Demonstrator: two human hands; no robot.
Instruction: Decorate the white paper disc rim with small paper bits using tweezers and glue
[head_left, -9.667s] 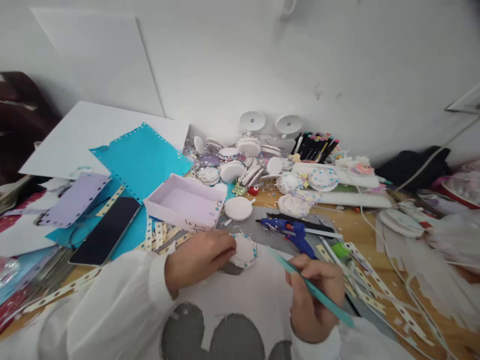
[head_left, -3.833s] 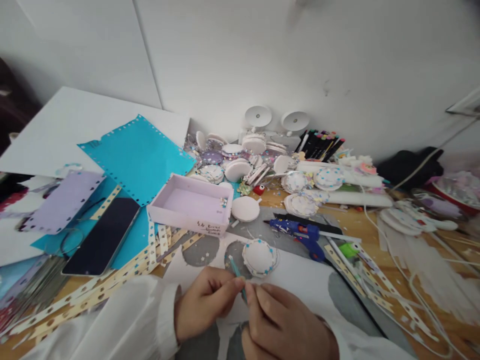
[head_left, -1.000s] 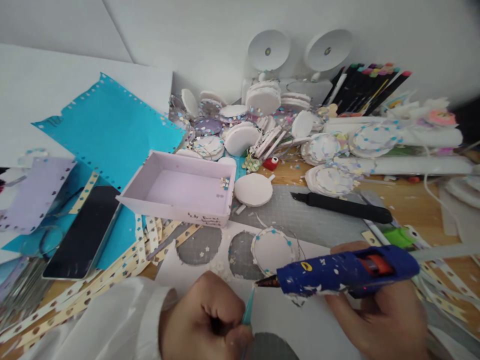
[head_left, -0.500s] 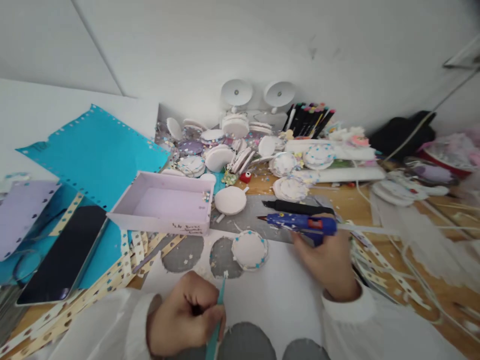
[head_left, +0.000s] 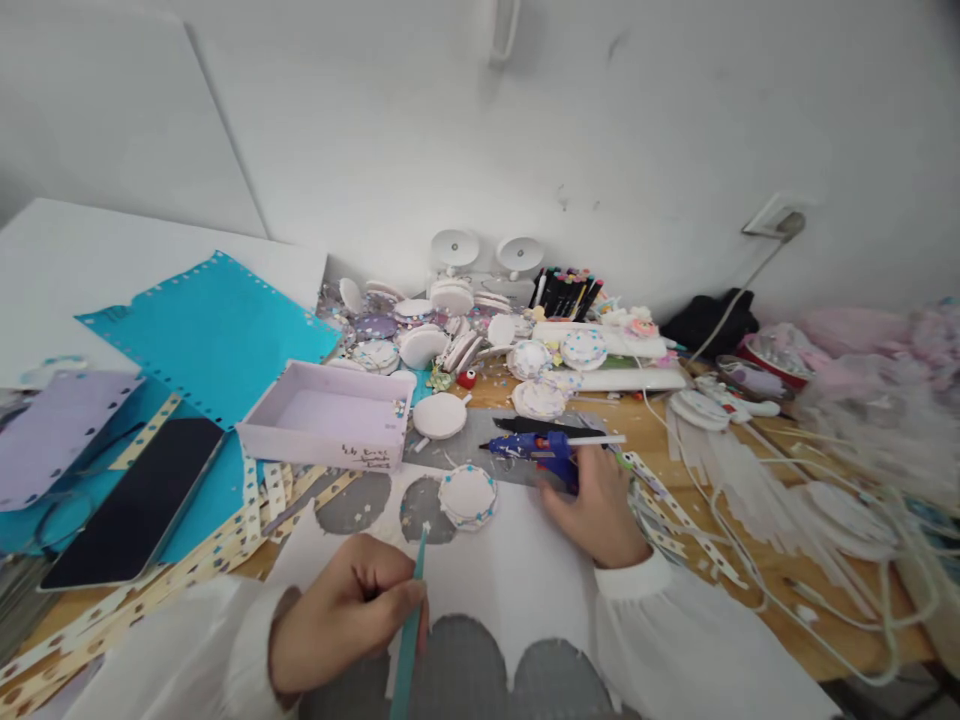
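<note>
My left hand (head_left: pixel 360 610) is closed in a pinch on teal tweezers (head_left: pixel 409 630). At their tip is a tiny pale star-like piece (head_left: pixel 426 526), over a round cut-out in the white sheet (head_left: pixel 517 570). Just right of the tip lies a white disc (head_left: pixel 468 497) edged with blue and white bits. My right hand (head_left: pixel 592 505) has its thumb and fingers around the handle of a blue glue gun (head_left: pixel 525 446), which is low over the grey mat and points left. A white glue stick (head_left: pixel 600 440) sticks out of its back.
A lilac tray (head_left: pixel 315 455), a phone (head_left: pixel 135 500) and turquoise sheets (head_left: pixel 217 330) are on the left. Decorated discs (head_left: pixel 420 345) crowd the back beside marker pens (head_left: pixel 566 292). A black-handled tool (head_left: pixel 547 427) lies behind the gun. Cables (head_left: pixel 720 480) run along the right.
The view has tilted up and shifted right, bringing a wall socket in. The glue gun has turned in my right hand, so less glue stick shows. My left hand keeps the tweezers near the cut-out.
</note>
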